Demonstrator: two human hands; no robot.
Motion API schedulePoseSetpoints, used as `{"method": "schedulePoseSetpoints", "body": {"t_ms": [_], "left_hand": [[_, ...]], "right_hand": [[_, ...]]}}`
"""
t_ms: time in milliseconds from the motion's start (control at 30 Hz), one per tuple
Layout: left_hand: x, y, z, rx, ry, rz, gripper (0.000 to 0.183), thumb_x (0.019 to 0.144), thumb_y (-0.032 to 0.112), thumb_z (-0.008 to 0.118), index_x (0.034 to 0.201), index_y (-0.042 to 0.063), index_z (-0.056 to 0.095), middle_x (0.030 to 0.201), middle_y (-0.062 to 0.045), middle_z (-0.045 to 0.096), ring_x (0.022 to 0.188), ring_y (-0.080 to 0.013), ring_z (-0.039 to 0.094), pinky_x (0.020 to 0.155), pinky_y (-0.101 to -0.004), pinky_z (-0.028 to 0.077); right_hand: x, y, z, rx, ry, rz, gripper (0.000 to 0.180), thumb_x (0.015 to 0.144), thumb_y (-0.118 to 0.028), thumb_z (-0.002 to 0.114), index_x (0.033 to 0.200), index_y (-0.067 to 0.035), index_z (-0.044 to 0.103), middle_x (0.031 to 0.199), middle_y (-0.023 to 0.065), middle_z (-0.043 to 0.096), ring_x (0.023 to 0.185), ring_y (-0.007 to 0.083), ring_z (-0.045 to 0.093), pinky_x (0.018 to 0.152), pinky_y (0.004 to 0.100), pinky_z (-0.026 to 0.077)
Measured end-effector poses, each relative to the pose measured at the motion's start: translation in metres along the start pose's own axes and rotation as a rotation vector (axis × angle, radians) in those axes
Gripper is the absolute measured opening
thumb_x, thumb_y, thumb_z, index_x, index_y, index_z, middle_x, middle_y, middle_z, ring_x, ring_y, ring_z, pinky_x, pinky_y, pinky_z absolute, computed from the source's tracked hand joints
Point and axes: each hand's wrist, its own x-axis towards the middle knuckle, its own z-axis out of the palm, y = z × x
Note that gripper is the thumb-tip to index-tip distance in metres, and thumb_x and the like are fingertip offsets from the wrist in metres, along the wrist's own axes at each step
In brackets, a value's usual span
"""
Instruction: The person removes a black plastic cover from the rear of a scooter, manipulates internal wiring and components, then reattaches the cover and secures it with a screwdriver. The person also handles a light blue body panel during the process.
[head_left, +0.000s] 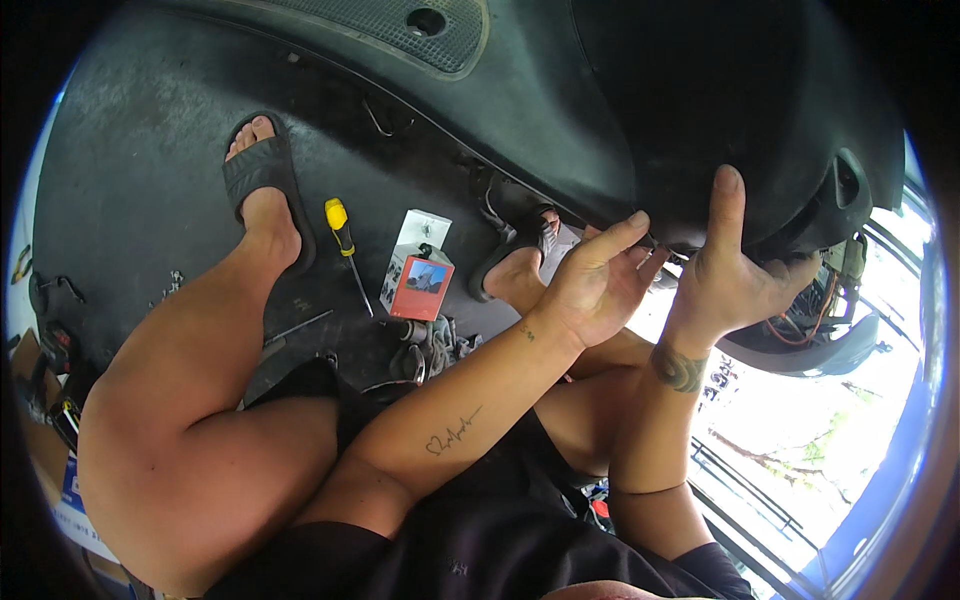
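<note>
A large black plastic body panel, apparently of a motor scooter, curves across the upper right, in front of me. My right hand grips its lower edge, thumb flat on the outer face and fingers curled beneath. Palm up, my left hand is at the same edge, just left of the right hand. Its thumb tip is at the rim and its fingers reach toward the underside; whether they pinch something small is unclear. Beyond my right hand, orange wiring and a grey curved cover show under the panel.
On the dark floor lie a yellow-and-black screwdriver, a small printed box with its flap up, a thin metal rod and a jumbled heap of parts. Small hardware is scattered left. A textured footboard spans the top.
</note>
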Motion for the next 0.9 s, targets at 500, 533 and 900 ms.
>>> {"method": "schedulePoseSetpoints", "body": {"t_ms": [500,533,900], "left_hand": [[-0.002,-0.003,0.002,0.048,-0.003,0.026,0.012,0.100,0.014,0.081,0.094,0.021,0.072,0.105,0.002,0.073,0.104,-0.0144,0.068,0.100,-0.0332,0.055],[-0.002,-0.003,0.003,0.060,0.014,0.030,0.014,0.100,0.016,0.081,0.092,0.022,0.072,0.104,0.002,0.073,0.104,-0.0145,0.068,0.100,-0.0333,0.055],[0.000,-0.006,0.001,0.022,-0.008,0.070,0.012,0.101,0.015,0.080,0.092,0.021,0.074,0.104,0.003,0.074,0.103,-0.0122,0.067,0.098,-0.0318,0.054]], "right_hand": [[-0.007,0.013,0.005,0.130,0.049,-0.079,0.073,0.079,-0.018,0.102,0.128,0.013,0.058,0.115,0.0182,0.076,0.100,0.0215,0.074,0.093,0.0304,0.060],[-0.008,0.011,0.005,0.130,0.047,-0.092,0.072,0.078,-0.017,0.102,0.127,0.013,0.058,0.116,0.0181,0.076,0.100,0.0216,0.074,0.093,0.0308,0.060],[-0.005,0.011,0.001,0.093,-0.027,-0.035,0.066,0.083,-0.018,0.099,0.128,0.012,0.061,0.116,0.0154,0.076,0.103,0.0198,0.073,0.096,0.0302,0.057]]}}
